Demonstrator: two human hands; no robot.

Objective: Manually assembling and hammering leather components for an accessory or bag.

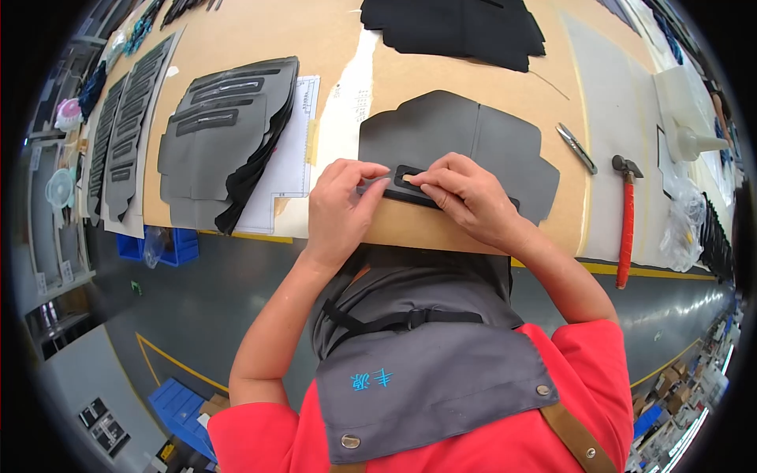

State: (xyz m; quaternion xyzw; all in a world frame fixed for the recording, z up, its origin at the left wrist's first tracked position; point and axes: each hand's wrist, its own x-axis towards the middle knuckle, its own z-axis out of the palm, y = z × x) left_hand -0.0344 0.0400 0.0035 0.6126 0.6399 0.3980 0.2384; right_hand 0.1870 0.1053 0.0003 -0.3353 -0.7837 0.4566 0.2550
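A dark grey cut fabric panel (441, 126) lies flat at the table's near edge, with a black strip along its lower side. At the strip's left part sits a small black patch with a pale piece (408, 179) on it. My right hand (465, 193) pinches at this pale piece, thumb and forefinger together. Just left of it, my left hand (347, 201) bends over the panel's edge, its thumb and forefinger tips close together near the strip. Whether anything is between those left fingertips is hidden.
Stacked grey panels with black strips (229, 118) lie left on white paper; more strip-bearing panels (134, 134) lie beyond. Black panels (457, 31) are at the back. To the right are thread snips (577, 148), a red-handled hammer (627, 213), a white bottle (694, 142) and a plastic bag (684, 232).
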